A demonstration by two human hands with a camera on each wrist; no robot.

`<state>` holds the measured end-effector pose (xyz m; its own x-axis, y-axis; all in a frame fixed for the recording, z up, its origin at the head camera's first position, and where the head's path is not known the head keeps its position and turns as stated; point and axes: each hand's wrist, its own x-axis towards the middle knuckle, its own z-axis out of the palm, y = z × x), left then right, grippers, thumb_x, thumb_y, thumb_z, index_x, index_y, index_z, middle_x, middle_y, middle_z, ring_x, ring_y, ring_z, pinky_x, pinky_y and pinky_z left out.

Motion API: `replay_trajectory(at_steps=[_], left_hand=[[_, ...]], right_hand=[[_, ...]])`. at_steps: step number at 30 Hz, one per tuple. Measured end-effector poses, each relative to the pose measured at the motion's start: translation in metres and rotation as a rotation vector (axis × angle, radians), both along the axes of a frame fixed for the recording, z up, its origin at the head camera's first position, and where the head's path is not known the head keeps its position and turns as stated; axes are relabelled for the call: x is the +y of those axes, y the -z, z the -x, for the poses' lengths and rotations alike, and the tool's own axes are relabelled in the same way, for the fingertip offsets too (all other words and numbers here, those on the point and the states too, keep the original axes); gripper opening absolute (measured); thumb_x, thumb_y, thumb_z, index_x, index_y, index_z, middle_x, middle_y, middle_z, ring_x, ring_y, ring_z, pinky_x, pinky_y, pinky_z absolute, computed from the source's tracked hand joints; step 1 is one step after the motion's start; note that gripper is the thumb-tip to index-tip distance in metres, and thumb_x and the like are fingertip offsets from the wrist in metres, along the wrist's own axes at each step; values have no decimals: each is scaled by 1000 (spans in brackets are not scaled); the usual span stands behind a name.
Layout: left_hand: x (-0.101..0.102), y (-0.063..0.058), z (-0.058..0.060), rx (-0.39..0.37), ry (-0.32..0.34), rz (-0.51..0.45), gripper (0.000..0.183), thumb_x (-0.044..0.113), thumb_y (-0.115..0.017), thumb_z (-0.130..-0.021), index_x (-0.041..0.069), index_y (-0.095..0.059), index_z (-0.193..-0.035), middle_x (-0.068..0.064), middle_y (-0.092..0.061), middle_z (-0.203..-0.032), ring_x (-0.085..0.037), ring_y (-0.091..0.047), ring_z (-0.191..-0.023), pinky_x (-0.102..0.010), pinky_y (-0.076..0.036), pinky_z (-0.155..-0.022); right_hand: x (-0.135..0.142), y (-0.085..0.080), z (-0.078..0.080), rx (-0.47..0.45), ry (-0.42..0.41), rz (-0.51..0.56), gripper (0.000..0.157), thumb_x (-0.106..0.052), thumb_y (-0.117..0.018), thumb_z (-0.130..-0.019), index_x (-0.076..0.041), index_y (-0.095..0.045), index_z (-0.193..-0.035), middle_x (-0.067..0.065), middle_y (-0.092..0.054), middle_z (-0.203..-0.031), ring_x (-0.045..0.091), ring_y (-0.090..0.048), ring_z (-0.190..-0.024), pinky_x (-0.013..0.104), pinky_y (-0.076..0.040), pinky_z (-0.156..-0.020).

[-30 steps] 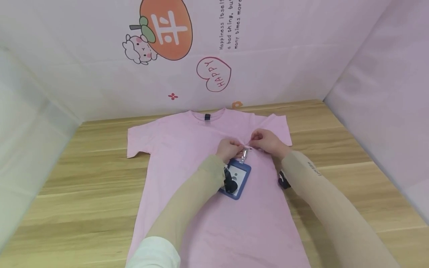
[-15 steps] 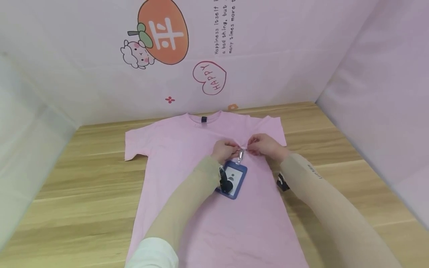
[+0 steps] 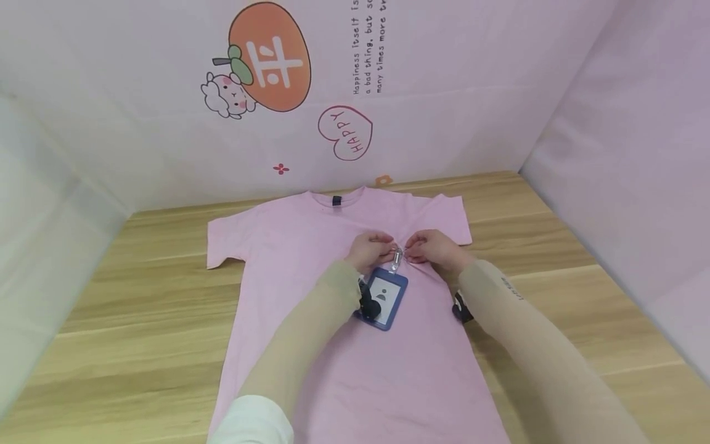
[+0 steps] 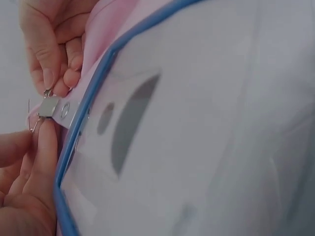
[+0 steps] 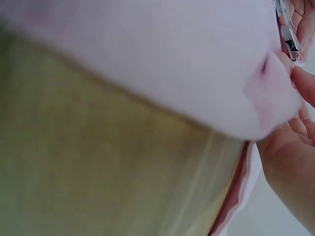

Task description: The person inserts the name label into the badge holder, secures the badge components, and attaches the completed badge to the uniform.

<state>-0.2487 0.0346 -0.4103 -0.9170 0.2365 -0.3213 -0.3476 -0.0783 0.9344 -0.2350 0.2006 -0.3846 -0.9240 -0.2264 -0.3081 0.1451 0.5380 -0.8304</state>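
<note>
A pink T-shirt (image 3: 355, 382) lies spread on the wooden table, its chest fabric gathered between my hands. On it rests a blue-framed badge holder (image 3: 402, 290) with a silver clip (image 3: 397, 257) at its top. My left hand (image 3: 368, 250) pinches the clip's thin wire pin (image 4: 34, 125) from the left side. From the other side my right hand (image 3: 436, 248) pinches the shirt fabric (image 5: 273, 93) right beside the clip. In the left wrist view both hands' fingertips meet at the metal clip. The left wrist camera hides part of the badge.
The wooden table (image 3: 138, 320) extends on both sides of the shirt. A printed white cloth (image 3: 444, 123) hangs behind it, and pale cloth walls rise left and right. Small black cameras sit at the left wrist (image 3: 368, 302) and right wrist (image 3: 461, 308).
My right hand has moved slightly down and closer to the clip, drawing the fabric in. My left hand stays at the clip. The head view has shifted a little.
</note>
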Motion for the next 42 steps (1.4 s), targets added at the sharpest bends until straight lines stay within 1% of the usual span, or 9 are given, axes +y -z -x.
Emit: replay_trajectory(at_steps=[3, 9, 16, 20, 22, 28, 32, 36, 42], left_hand=[[-5, 1, 3, 16, 52, 31, 32, -5, -57, -89, -7, -57, -121, -25, -64, -114, -11, -65, -73, -23, -56, -78], [-12, -3, 6, 64, 122, 100, 31, -2, -59, -89, -3, -61, -120, -22, -66, -111, -10, -65, -76, -24, -56, -79], [-11, -4, 7, 105, 143, 151, 28, -8, -59, -86, -8, -64, -114, -18, -68, -96, -7, -62, -69, -22, -56, -76], [-11, -1, 9, 128, 154, 198, 27, -8, -57, -87, -7, -65, -113, -21, -67, -103, -8, -63, -71, -23, -56, -76], [-10, 0, 10, 131, 157, 215, 27, -8, -57, -87, -7, -66, -112, -20, -66, -103, -9, -63, -73, -23, -56, -76], [-10, -1, 10, 165, 166, 261, 24, -10, -58, -84, -8, -67, -106, -8, -60, -89, -9, -62, -71, -21, -56, -71], [-13, -2, 10, 191, 179, 304, 22, -10, -59, -84, -7, -69, -104, -9, -62, -90, -9, -62, -71, -21, -56, -71], [-15, -3, 10, 208, 201, 321, 21, -10, -61, -84, -7, -69, -103, -12, -65, -92, -9, -63, -71, -21, -56, -71], [-17, -7, 9, 278, 272, 430, 19, -8, -61, -84, -5, -70, -101, -17, -71, -93, -7, -62, -68, -20, -55, -68]], right_hand=[[-1, 1, 1, -4, 21, 15, 22, -5, -55, -93, 9, -56, -109, 7, -65, -88, 7, -58, -73, 17, -49, -69], [-3, 4, 3, -7, 77, 121, 24, -6, -56, -90, 11, -54, -107, 2, -62, -82, 6, -58, -72, 16, -49, -68], [-4, 2, 4, -27, 99, 160, 23, -5, -53, -92, 10, -53, -109, -2, -58, -77, 7, -56, -71, 16, -49, -67], [-7, -1, 3, -36, 103, 174, 23, -4, -54, -91, 10, -52, -110, -4, -56, -74, 7, -55, -69, 16, -48, -65], [-7, -1, 4, -33, 105, 174, 24, -4, -55, -90, 10, -51, -110, -4, -56, -72, 6, -54, -68, 16, -48, -65], [-8, 4, 6, 4, 116, 132, 21, -2, -54, -89, 8, -52, -107, -3, -56, -70, 9, -53, -67, 18, -45, -61], [-9, 7, 7, 38, 123, 129, 13, -1, -56, -89, 5, -51, -101, -3, -55, -69, 9, -51, -65, 18, -44, -59], [-10, 8, 8, 51, 128, 139, 11, 1, -58, -89, 2, -49, -96, -4, -54, -67, 7, -52, -62, 17, -44, -57], [-10, 9, 9, 27, 132, 141, 12, 1, -56, -90, 0, -46, -96, -2, -56, -71, 7, -53, -64, 16, -45, -58]])
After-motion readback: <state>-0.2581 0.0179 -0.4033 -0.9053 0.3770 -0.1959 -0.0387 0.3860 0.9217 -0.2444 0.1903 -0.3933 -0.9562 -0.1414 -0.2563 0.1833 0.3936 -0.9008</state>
